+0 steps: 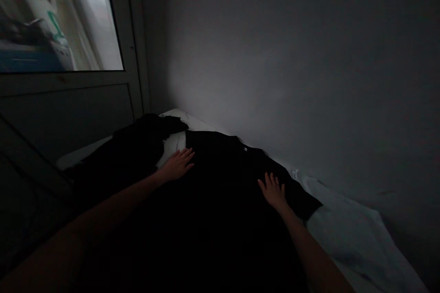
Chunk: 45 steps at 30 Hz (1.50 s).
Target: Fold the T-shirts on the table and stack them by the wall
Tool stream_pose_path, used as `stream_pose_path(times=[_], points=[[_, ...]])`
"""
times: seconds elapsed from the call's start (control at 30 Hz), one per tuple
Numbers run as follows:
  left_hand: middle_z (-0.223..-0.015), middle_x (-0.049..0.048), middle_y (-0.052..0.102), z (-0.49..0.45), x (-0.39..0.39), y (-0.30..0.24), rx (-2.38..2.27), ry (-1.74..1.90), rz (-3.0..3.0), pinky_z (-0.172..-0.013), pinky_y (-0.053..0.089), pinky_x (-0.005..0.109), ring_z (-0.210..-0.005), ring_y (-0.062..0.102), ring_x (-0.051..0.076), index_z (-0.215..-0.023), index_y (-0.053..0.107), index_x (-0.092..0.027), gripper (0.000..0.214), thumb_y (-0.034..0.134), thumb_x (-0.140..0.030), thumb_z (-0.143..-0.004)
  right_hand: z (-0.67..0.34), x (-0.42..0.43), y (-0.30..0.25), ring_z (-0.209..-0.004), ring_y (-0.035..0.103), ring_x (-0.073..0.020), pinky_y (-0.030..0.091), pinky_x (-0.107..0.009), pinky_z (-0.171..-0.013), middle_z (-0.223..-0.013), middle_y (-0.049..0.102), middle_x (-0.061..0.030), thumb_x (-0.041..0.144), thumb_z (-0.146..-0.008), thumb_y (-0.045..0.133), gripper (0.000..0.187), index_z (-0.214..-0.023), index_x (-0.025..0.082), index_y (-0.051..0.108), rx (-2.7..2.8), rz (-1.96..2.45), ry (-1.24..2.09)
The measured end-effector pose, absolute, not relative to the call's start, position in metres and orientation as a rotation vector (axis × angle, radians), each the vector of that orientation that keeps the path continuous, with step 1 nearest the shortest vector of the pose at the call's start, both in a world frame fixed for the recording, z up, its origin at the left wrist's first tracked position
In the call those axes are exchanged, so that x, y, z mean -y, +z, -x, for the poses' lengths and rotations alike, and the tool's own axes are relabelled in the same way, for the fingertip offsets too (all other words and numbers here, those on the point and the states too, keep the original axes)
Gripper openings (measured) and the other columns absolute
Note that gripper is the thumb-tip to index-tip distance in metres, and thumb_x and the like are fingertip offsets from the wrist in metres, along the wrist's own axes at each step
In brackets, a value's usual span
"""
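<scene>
A black T-shirt (223, 174) lies spread flat on a bed, its collar toward the wall and a small white label (245, 149) showing at the neck. My left hand (176, 165) rests palm down on the shirt's left shoulder area, fingers apart and holding nothing. My right hand (273, 190) lies flat near the shirt's right sleeve, also with spread fingers and no grip. Much of the shirt's lower part sinks into deep shadow, so its hem is hidden.
A crumpled black cloth (137, 148) lies left of the shirt, against a white pillow (172, 144). White bedding (354, 233) runs along the grey wall (275, 54). A dark door frame with a glass pane (58, 18) stands at the left.
</scene>
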State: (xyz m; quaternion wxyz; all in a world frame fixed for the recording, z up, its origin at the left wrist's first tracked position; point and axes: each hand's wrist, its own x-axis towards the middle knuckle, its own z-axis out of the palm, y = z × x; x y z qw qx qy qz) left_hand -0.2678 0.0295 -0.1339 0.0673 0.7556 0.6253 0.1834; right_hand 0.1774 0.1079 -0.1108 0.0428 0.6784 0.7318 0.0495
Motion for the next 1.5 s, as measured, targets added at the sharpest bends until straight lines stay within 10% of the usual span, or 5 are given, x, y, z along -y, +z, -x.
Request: stream_pose_path(times=[0.43,0.67,1.03,1.5], points=[[-0.156,0.0137,0.04,0.256,-0.015,-0.145,-2.045,0.719,-2.243,-0.12,0.02,0.055,-0.147,0.032,0.034,-0.145,0.052,-0.022,0.05,0.046,-0.04,-0.099,0.025,-0.194,-0.101,-0.153,0.014,-0.0208,0.017,-0.049,-0.121,-0.167,0.015,-0.0033,0.046,-0.103,0.022,0.058,-0.159,0.033,0.02,-2.509,-1.596,0.025],[-0.157,0.0141,0.038,0.258,-0.02,-0.153,-2.067,0.609,-2.294,-0.119,0.025,0.059,-0.147,0.031,0.034,-0.147,0.049,-0.025,0.054,0.046,-0.047,-0.099,0.065,-0.254,-0.071,-0.138,0.046,-0.0327,0.038,-0.06,-0.108,-0.15,0.048,-0.0199,0.039,-0.101,0.036,0.051,-0.149,0.023,0.044,-2.427,-1.709,0.083],[-0.127,0.0238,0.063,0.252,-0.004,-0.11,-2.117,0.454,-2.118,-0.094,0.052,0.045,-0.118,0.061,0.036,-0.134,0.057,-0.011,0.049,0.064,-0.027,-0.088,0.194,-0.248,-0.079,-0.107,0.062,-0.0229,0.055,-0.045,-0.09,-0.128,0.06,-0.0096,0.038,-0.095,0.062,0.038,-0.127,0.018,0.058,-2.786,-1.299,-0.159],[-0.105,0.0138,0.071,0.252,0.047,-0.074,-1.896,0.295,-1.936,-0.077,0.051,0.033,-0.096,0.07,0.026,-0.127,0.049,-0.015,0.037,0.043,-0.014,-0.091,0.075,-0.251,-0.037,-0.102,0.066,-0.0218,0.05,-0.033,-0.094,-0.106,0.074,-0.01,0.015,-0.075,0.054,0.03,-0.096,0.015,0.074,-3.005,-2.16,-0.567]])
